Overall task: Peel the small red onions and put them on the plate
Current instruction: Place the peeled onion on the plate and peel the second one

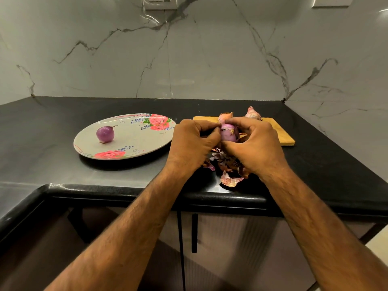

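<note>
Light is glaring in streaks off the glossy grey marble wall (pixel 210 59); wide-angle distortion is bending the edges of the black stone counter (pixel 63 175).

Grey marble wall (pixel 189 59) with dark veins, glossy with light streaks; sockets (pixel 159 2) at its top; black counter (pixel 63 175) beneath; below, ribbed cabinet (pixel 231 248) with black handle (pixel 194 233).

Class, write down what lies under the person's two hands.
Onion skins lie heaped on the black counter, below the onion that the left hand and right hand hold. The hands cover part of the heap and of the cutting board; that part is hidden.
</note>
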